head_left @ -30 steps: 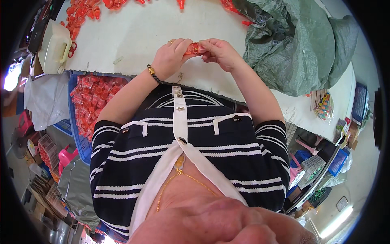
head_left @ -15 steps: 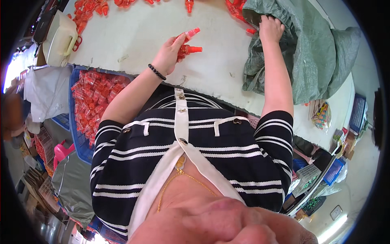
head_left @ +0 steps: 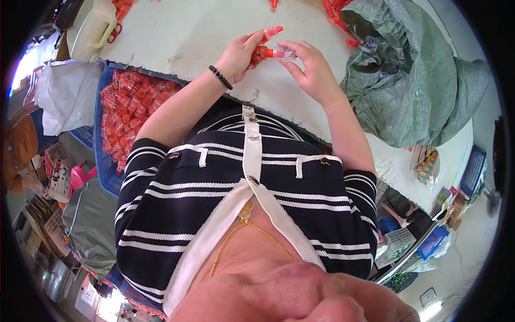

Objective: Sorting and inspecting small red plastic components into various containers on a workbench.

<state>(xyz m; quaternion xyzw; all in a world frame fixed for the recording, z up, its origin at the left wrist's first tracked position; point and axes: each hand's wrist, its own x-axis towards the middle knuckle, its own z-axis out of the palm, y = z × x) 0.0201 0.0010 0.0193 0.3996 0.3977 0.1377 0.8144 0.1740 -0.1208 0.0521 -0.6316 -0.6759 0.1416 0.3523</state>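
Two small red bottle-shaped plastic pieces are gripped in my left hand (head_left: 239,58), their narrow tips toward the right. The upper red piece (head_left: 274,32) has a bare tip. At the tip of the lower red piece (head_left: 264,53), my right hand (head_left: 314,72) pinches a small clear plastic cap (head_left: 289,55) between thumb and fingers. The cap meets the red tip; how far over it sits I cannot tell. Right of my right hand lies a grey-green woven sack (head_left: 418,80), its mouth open, with clear plastic caps (head_left: 374,42) inside.
The white table (head_left: 209,27) carries more red pieces (head_left: 338,13) by the sack. A cream jug (head_left: 86,40) and red-handled scissors (head_left: 115,33) stand at left. Below the table edge, a blue crate (head_left: 100,145) is heaped with red capped pieces. Another person's sleeve (head_left: 22,140) shows at far left.
My right hand has come out of the sack and moved left to the lower red piece, bringing a clear cap. My left hand still holds both red pieces. The view has shifted slightly.
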